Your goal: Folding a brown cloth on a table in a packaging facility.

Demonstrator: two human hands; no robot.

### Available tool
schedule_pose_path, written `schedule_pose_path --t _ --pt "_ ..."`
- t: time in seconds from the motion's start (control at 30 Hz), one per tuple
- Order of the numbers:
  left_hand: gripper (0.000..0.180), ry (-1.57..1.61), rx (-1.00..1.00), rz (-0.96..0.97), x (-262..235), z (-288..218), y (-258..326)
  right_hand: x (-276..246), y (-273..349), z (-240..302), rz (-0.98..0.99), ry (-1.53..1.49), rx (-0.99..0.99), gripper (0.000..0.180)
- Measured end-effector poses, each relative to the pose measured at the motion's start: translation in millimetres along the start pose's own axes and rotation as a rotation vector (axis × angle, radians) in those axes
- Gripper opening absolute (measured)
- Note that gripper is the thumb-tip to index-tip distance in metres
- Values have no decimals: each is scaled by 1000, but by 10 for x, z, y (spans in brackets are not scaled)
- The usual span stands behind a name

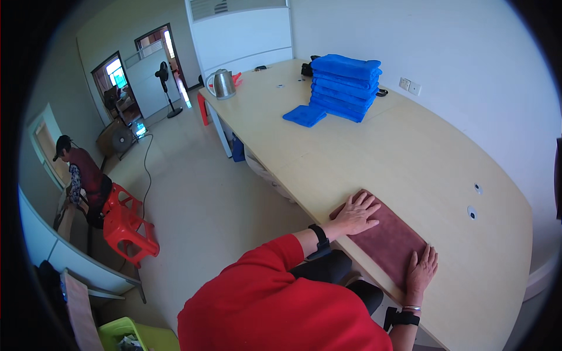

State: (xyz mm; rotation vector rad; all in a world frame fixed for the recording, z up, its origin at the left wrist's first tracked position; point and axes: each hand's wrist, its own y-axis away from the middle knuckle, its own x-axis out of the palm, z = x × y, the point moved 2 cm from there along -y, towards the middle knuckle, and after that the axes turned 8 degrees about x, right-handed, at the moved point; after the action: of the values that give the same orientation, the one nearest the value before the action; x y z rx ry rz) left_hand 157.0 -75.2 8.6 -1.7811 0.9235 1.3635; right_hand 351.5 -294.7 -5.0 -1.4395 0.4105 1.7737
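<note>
- At the near edge of the long table [445, 175], toward 5 o'clock in the view, a maroon cloth [387, 234] lies flat; it is a dull brownish-red rectangle with a soft, napped look like a towel.
- Long axis of the cloth runs from about 10 o'clock to 4 o'clock, following the table edge; one short end points toward the stacked towels, the other toward the person's right side.
- Left hand [355, 214]: palm down on the 10 o'clock end of the cloth, fingers spread and laid flat on the fabric.
- Right hand [421, 268]: palm down on the 4 o'clock end, fingers extended and close together, tips pointing up toward 12 o'clock.
- Both wrists carry dark bands; sleeves are red.
- Table top: pale wood-look laminate, smooth, matte, with a curved outline.
- At 12 o'clock on the table, well apart from the cloth: a stack of blue folded towels [345, 85], thick and plush, with one blue folded towel [304, 115] lying just beside its base.
- At 11 o'clock: a shiny metal kettle [223, 83] near the far table corner.
- At 9 o'clock, on the floor: a red plastic stool [126, 225] beside another person seated.
</note>
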Motion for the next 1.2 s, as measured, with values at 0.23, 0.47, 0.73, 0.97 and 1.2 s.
schedule_pose_path --t 0.23,0.47,0.73,0.97,1.2 --pt "67 1 26 -11 -43 -77 69 -59 58 -29 18 27 9 57" --pt "66 26 66 -19 -120 -70 122 -83 52 -34 38 5 26 57" --pt "66 44 138 -58 -156 12 250 -84 59 -49 46 12 20 55" --pt "65 88 131 -37 -162 133 325 -123 80 12 58 9 24 55" --pt "58 43 119 -107 -247 223 461 -450 88 364 36 291 27 53"
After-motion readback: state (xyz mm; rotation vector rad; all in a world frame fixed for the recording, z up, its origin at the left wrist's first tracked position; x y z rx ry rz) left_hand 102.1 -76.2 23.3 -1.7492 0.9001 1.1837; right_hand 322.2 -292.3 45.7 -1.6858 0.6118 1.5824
